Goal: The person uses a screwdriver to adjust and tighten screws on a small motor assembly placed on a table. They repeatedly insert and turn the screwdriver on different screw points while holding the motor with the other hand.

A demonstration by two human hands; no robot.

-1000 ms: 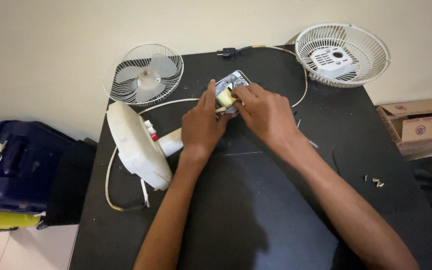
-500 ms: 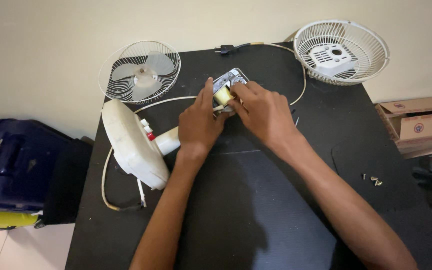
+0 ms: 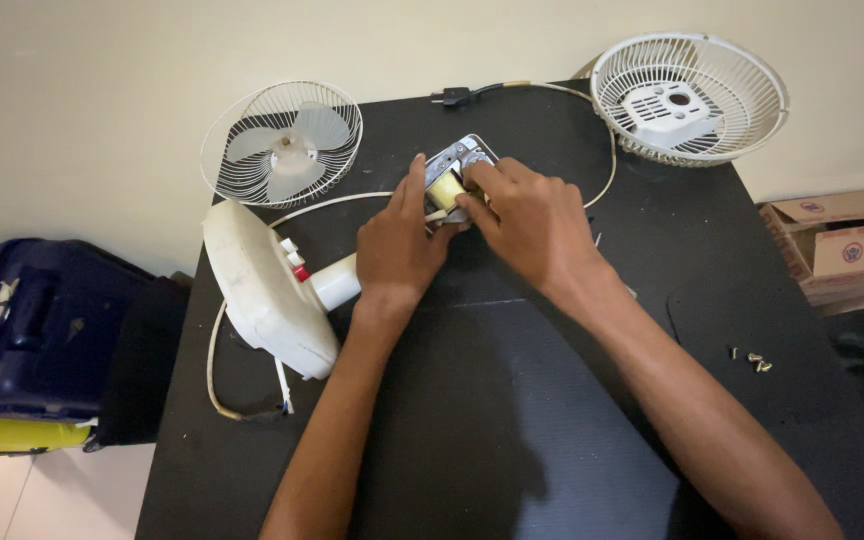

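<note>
A small metal fan motor (image 3: 455,172) with a yellow coil lies on the black table (image 3: 512,420), joined to a white stem and a white fan base (image 3: 262,290) lying on its side. My left hand (image 3: 397,245) grips the motor from the left, thumb up along it. From the right, my right hand (image 3: 527,220) holds the same motor with its fingers curled on the yellow coil. Both hands cover the motor's lower part.
A white front grille with the blade (image 3: 282,145) overhangs the table's back left corner. A white rear grille (image 3: 687,95) sits at the back right. A white cord with a black plug (image 3: 452,96) loops behind. Small screws (image 3: 752,360) lie at the right; a cardboard box (image 3: 837,245) stands beyond.
The view has shifted slightly; both hands stay on the motor, with only small finger movement on the coil.
</note>
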